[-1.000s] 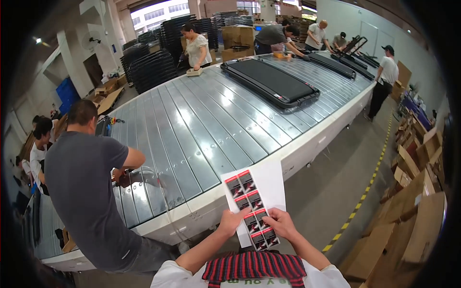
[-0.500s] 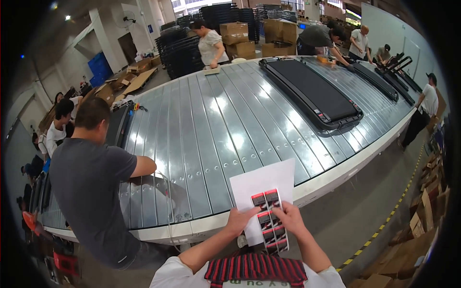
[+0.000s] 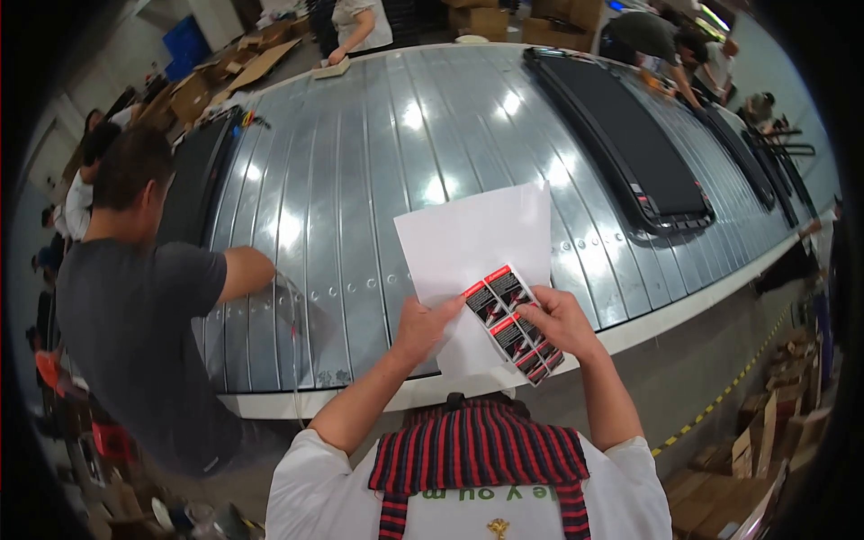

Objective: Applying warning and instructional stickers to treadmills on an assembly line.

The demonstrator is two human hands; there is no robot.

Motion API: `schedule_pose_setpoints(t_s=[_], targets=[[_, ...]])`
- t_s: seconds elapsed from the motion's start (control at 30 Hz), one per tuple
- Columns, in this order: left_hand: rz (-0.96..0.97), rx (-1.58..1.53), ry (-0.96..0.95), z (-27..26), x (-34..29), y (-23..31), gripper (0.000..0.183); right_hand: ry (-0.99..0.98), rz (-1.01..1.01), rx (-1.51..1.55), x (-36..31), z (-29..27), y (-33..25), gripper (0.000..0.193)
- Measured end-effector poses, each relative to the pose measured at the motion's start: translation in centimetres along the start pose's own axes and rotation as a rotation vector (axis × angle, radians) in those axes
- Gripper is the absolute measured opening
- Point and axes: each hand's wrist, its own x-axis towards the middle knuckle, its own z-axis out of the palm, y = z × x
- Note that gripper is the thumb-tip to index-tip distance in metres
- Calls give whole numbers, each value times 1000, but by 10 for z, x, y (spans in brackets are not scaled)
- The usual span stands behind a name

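In front of my chest, above the near edge of the metal-topped table, I hold a large white sheet of paper (image 3: 472, 225) and a smaller sheet of red, black and white labels (image 3: 500, 297). My left hand (image 3: 423, 328) pinches the white sheet at its left side, its thumb reaching the label sheet's edge. With thumb on top, my right hand (image 3: 565, 320) grips the label sheet at its right side. The label sheet lies over the white one and its lower end curves. Fingers beneath the sheets are hidden.
A slatted metal table (image 3: 351, 180) spans the view. On it lie a long black framed panel (image 3: 621, 135) at right and another dark panel (image 3: 200, 175) at left. A co-worker in a grey shirt (image 3: 135, 315) leans in close on my left. Cardboard (image 3: 765, 450) is piled at lower right.
Both hands have come up with the sheets, and the label sheet now tilts and bends at its lower end. The view has dipped toward my chest.
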Motion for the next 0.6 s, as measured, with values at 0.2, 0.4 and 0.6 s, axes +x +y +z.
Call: schedule_pose_setpoints(t_s=[0.2,0.4,0.6], targets=[[112,87,106,1,6,1,21,-167,8,-43,41,-23,6,16],[112,141,304,22,14,0,22,-361,-28,-26,84,-46,21,26],[56,220,464,31,11,-7,23,-552,-106,-13,118,-53,33,16]])
